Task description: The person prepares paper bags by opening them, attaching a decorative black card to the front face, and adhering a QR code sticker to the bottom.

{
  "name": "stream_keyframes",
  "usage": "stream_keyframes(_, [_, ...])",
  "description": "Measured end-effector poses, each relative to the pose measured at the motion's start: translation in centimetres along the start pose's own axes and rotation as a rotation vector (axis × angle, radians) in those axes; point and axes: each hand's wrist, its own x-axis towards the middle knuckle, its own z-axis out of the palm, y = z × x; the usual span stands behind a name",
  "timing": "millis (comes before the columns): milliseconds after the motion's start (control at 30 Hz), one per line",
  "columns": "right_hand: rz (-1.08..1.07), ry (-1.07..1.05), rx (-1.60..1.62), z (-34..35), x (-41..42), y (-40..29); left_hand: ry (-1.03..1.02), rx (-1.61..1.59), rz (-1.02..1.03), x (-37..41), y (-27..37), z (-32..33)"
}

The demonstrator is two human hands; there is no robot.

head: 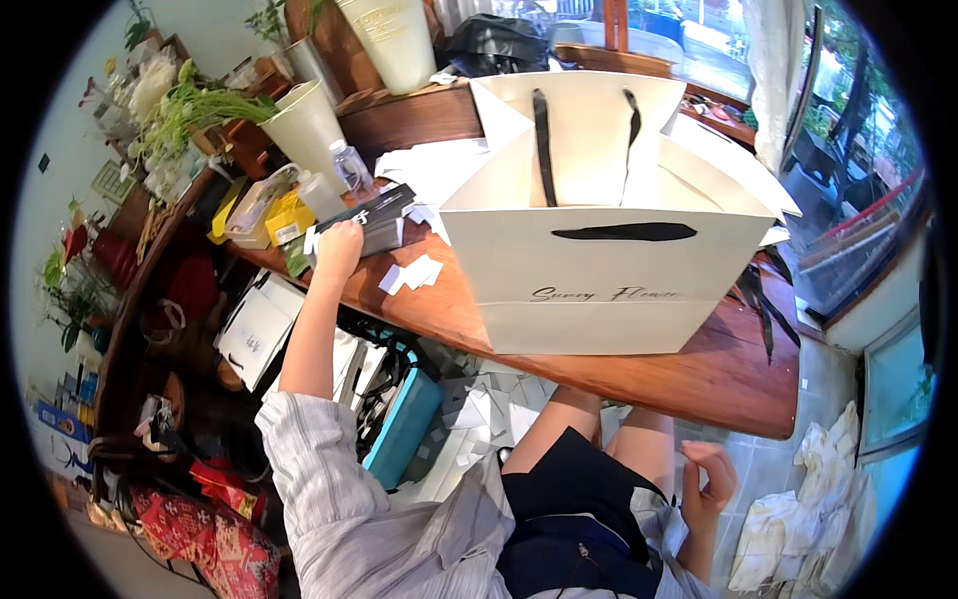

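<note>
On the left part of the wooden table, my left hand [339, 251] is on a dark box [382, 213] bearing pale writing; whether the fingers grip it is unclear. Small white paper pieces [412, 274] lie beside it. A large cream paper bag [606, 277] with black ribbon handles stands upright and open at its top before me. Low at the right, my right hand [707, 479] hangs beside my thigh, away from the table, fingers curled and apart from the thumb, with nothing seen in it.
A clear plastic bottle [350, 168], a yellow box [289, 219] and a cream bucket [307, 123] stand at the table's left. Black ribbons [760, 299] hang near its right end. Below are a turquoise crate [408, 419] holding paper bags, and scattered paper scraps [479, 412].
</note>
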Motion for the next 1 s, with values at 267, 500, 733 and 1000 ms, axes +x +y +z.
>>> stream_keyframes(267, [-0.097, 0.012, 0.020, -0.2, 0.7, -0.3, 0.235, -0.256, -0.096, 0.2, -0.3, 1.9])
stream_keyframes(500, [-0.079, -0.001, 0.044, -0.2, -0.3, 0.3, 0.588, -0.307, -0.807, -2.0, -7.4, -0.1])
stream_keyframes(733, [-0.131, 0.055, 0.286, 0.3, -0.7, -1.1, 1.128, -0.662, -0.673, -5.2, 3.5, -19.2])
stream_keyframes(1000, [0.022, 0.022, 1.039, 3.5, -0.9, -4.1, 0.600, -0.977, 0.655, -12.7, 36.1, -25.8])
